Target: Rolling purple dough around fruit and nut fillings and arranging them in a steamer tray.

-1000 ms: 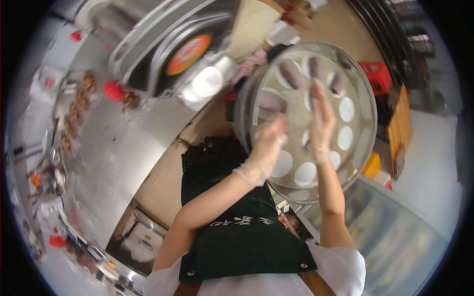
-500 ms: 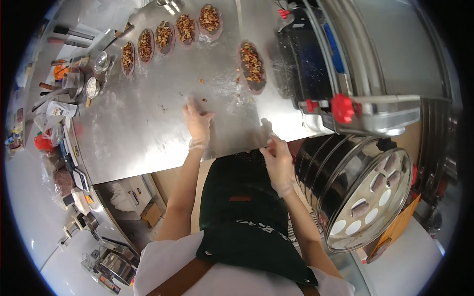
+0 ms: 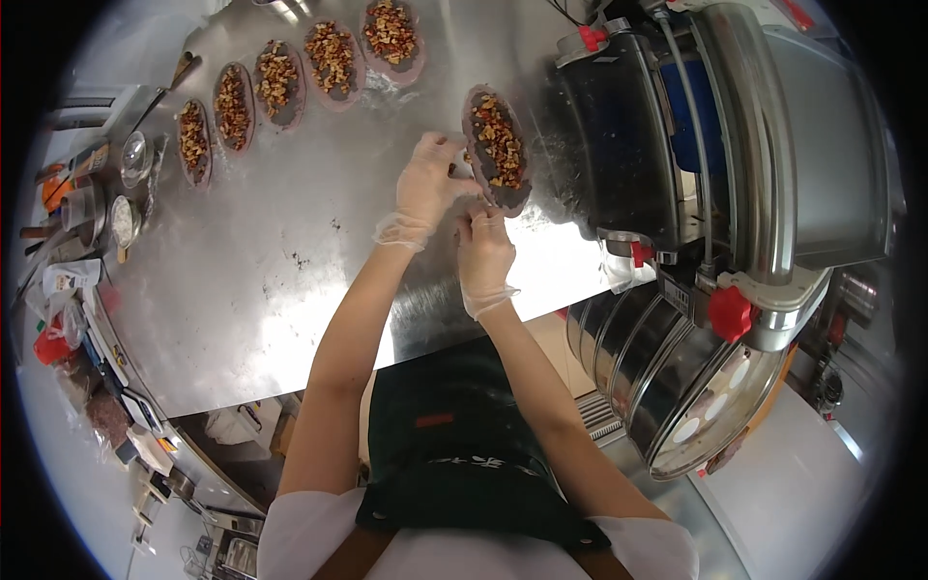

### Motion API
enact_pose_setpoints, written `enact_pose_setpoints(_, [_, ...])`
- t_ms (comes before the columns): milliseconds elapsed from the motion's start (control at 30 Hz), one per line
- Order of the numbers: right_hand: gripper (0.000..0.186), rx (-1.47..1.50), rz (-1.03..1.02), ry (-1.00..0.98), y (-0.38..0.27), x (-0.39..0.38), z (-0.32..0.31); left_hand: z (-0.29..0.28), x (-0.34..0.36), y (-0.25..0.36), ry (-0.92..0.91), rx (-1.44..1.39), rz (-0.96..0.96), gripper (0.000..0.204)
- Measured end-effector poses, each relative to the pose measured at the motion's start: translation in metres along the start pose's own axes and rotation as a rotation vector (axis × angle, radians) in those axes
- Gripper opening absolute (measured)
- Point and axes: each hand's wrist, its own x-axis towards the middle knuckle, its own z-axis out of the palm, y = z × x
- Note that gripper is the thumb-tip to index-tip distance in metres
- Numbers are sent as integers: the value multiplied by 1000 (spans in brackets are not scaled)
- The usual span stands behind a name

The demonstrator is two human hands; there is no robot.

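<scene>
My left hand point(image 3: 426, 184), in a clear glove, rests just left of the nearest oval of purplish dough point(image 3: 497, 148), which bears chopped nuts and reddish bits. Its thumb and fingers are apart in a curve. My right hand point(image 3: 486, 253), also gloved, has its fingers bent together at that oval's lower end; what lies between them is hidden. A row of similar topped ovals point(image 3: 332, 61) stretches across the back of the steel table point(image 3: 261, 300).
A rolling machine point(image 3: 715, 145) with red knobs occupies the table's right side. Stacked round steamer trays point(image 3: 638, 362) sit below it. Bowls point(image 3: 126, 217), tools and bags line the left edge.
The view has turned from the steamer to the table. Since half a second ago, both hands have moved up and right to the nearest dough oval.
</scene>
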Motion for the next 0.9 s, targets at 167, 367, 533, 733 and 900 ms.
enact_pose_setpoints(167, [15,283,23,74,13,21,-21,2,-6,0,-2,67,70,47])
enact_pose_setpoints(367, [15,490,147,-48,23,95,-40,16,-4,-2,52,54,70,29])
enact_pose_setpoints(533, [18,739,384,-79,42,109,-45,23,-12,0,99,-27,-5,29])
enact_pose_setpoints(733, [23,735,342,-130,60,115,-38,32,10,39,260,-198,15,37])
enact_pose_setpoints(900, [27,661,193,-159,69,120,-34,31,-4,33,279,-176,-2,49])
